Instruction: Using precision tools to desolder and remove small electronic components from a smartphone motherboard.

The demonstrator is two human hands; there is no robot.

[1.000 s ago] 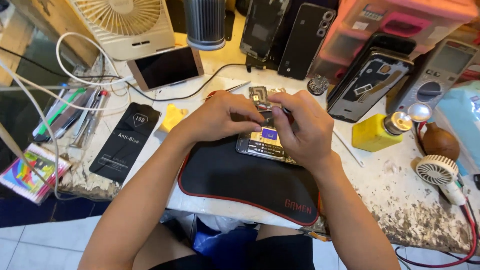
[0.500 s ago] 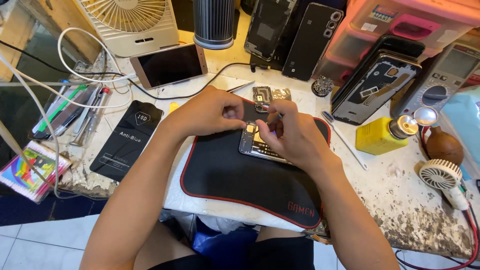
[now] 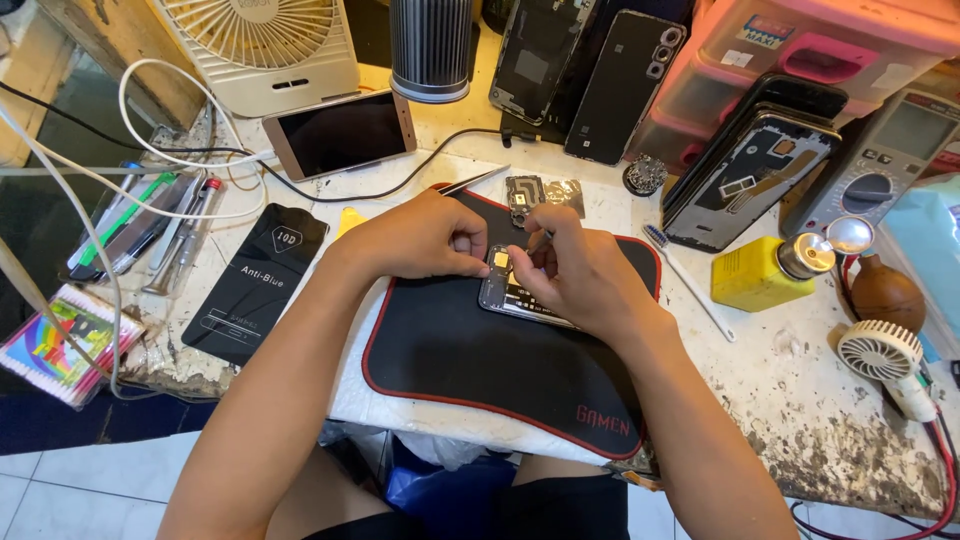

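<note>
An opened phone (image 3: 512, 298) with its back cover off lies on a black mat with a red edge (image 3: 470, 365). My left hand (image 3: 420, 240) rests on the phone's top left corner, fingers curled, pressing it down. My right hand (image 3: 580, 270) is over the phone's right part, pinching a thin tool whose tip points up by my fingers. A small gold part (image 3: 500, 260) shows on the phone between the two hands. Most of the phone is hidden under my right hand.
Around the mat: metal shield plates (image 3: 543, 193), tweezers (image 3: 473, 181), a yellow bottle (image 3: 765, 272), a toothbrush (image 3: 688, 280), a black screen-protector packet (image 3: 258, 280), a phone on a cable (image 3: 340, 132), a white fan (image 3: 262, 45), phone frames (image 3: 755, 170), a multimeter (image 3: 880, 165).
The view has shifted slightly. My right hand has drawn back a little to the right, uncovering the gold part on the phone. My left hand stays on the phone's corner.
</note>
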